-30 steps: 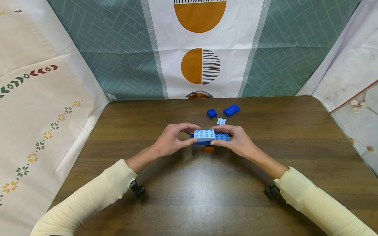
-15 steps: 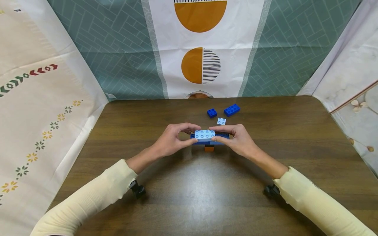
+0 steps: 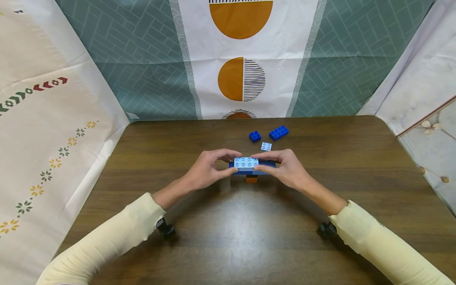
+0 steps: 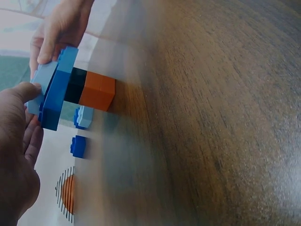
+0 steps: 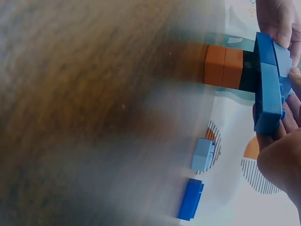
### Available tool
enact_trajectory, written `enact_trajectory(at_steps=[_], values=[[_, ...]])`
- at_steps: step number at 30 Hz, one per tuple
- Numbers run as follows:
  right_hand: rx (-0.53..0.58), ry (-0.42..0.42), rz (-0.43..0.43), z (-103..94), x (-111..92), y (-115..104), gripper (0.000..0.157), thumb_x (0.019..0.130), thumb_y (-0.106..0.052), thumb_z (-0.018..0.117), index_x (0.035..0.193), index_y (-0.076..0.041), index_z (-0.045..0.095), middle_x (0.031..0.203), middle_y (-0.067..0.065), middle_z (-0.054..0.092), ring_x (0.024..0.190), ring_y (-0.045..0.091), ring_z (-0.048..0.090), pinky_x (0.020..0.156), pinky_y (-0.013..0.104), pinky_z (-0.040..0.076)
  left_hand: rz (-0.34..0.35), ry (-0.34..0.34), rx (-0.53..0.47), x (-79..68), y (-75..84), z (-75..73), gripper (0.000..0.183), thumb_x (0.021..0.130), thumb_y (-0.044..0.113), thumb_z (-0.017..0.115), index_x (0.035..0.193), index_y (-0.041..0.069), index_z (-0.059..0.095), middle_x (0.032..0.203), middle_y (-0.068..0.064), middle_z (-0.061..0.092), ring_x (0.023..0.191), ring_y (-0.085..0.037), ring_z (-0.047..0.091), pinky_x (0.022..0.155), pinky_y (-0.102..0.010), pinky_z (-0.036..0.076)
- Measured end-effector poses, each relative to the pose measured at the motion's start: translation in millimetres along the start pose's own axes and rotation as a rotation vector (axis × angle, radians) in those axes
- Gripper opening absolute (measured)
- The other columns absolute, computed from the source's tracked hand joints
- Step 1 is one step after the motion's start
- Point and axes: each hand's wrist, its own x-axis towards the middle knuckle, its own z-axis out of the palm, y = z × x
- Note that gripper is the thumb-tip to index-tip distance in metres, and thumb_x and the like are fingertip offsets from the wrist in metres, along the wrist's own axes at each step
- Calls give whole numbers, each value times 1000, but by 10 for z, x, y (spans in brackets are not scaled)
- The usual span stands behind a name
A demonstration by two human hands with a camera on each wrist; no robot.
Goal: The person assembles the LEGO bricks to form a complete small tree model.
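"What's sitting nearest?"

"Cream sleeves (image 3: pixel 107 233) are covering the forearms, with small black devices (image 3: pixel 165 228) riding at the wrists."

"And the hands?"

"Both are pinching. The left hand (image 3: pixel 204 170) is gripping one end of a light blue eight-stud brick (image 3: pixel 246 163), the right hand (image 3: pixel 290 170) the other, thumbs pressing on the near side, fingers on the far side."

"So where is that brick resting?"

"Between the hands, over a row of blue bricks (image 5: pixel 268 77) running crosswise. A dark line is showing between the layers, so whether it's sitting fully down, nobody can tell."

"What's propping the row up?"

"Below the hands, a dark brick (image 5: pixel 249 71) is topping two stacked orange bricks (image 5: pixel 224 67), which are standing on the wooden table (image 3: pixel 228 237)."

"And farther out?"

"Just past the right hand's fingers, a light blue four-stud brick (image 3: pixel 266 146) is lying. Beyond it, a blue four-stud brick (image 3: pixel 255 136) and a blue eight-stud brick (image 3: pixel 279 133) are lying near each other. Behind everything, patterned cloth (image 3: pixel 285 39) is hanging."
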Motion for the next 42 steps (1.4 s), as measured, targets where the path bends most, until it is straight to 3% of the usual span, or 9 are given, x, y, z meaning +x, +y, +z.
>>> enact_trajectory(at_steps=[9,16,19,30,42], values=[[-16,-11,3,-3,7,8,34,93,-12,85,126,-8,79,121,9,78,103,25,69,81,25,59,-7,5,-9,-8,-11,4,36,98,15,81,132,9,72,128,2,74,107,-13,69,98,-35,57],[6,-10,13,3,2,10,33,94,-13,84,126,-8,79,121,9,78,99,23,71,76,25,59,-137,47,-177,-66,-31,43,30,101,19,77,131,16,76,127,5,74,109,-16,69,97,-49,57],[10,-10,14,7,4,19,33,94,-13,84,126,-8,79,121,9,78,96,23,70,74,25,59,-163,66,-223,-78,-46,67,27,101,19,77,128,18,77,126,5,75,108,-17,70,94,-52,57],[0,-10,12,9,4,15,33,94,-13,84,126,-9,79,121,7,78,95,24,69,72,23,56,-154,74,-219,-118,-60,88,32,100,17,78,132,17,76,129,4,74,112,-17,70,96,-51,58],[-10,-14,15,-9,-5,10,34,94,-15,85,126,-11,79,121,4,78,98,22,70,75,24,57,-84,103,-192,-105,-58,131,32,98,14,80,130,14,77,127,1,76,111,-18,71,95,-56,58]])
